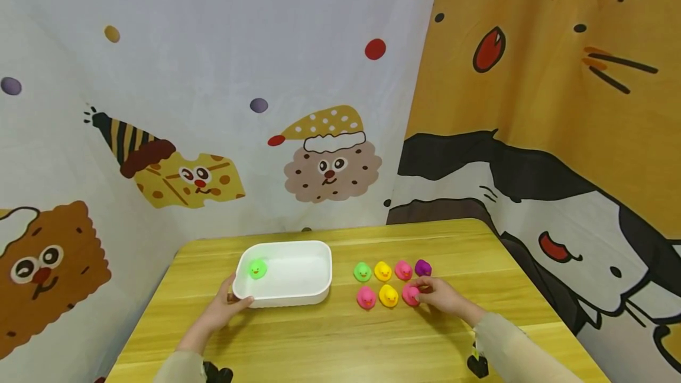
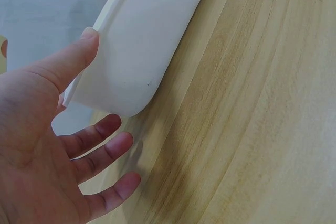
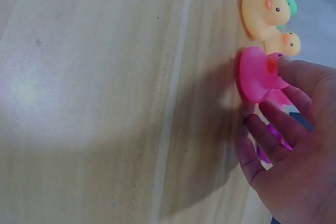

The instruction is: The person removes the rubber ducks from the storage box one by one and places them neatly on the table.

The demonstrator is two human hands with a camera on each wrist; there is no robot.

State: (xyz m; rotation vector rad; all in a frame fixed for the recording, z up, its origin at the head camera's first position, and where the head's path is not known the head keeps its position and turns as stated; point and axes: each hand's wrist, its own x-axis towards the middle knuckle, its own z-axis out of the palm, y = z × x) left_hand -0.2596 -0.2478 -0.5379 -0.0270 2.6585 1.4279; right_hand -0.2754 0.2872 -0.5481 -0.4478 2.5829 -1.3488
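With thumb and index finger, my left hand (image 1: 220,310) grips the near left corner of a white plastic tub (image 1: 289,301); its other fingers hang loose beside the wall in the left wrist view. Inside the tub, toward the left, is a green rubber duck (image 1: 258,269). My right hand (image 1: 440,295) pinches a pink rubber duck (image 1: 410,294) by its head at the right end of the front row. In the right wrist view that pink duck (image 3: 254,77) stands upright, with the remaining fingers spread beside it. A purple duck (image 1: 423,268) is just behind the hand, partly hidden by fingers in the right wrist view.
To the pinched duck's left sit a yellow duck (image 1: 388,295) and another pink duck (image 1: 366,298). The back row also has a green duck (image 1: 362,272), a yellow duck (image 1: 382,271) and a pink duck (image 1: 403,270). A printed curtain (image 1: 330,28) hangs behind the wooden table (image 1: 319,341).
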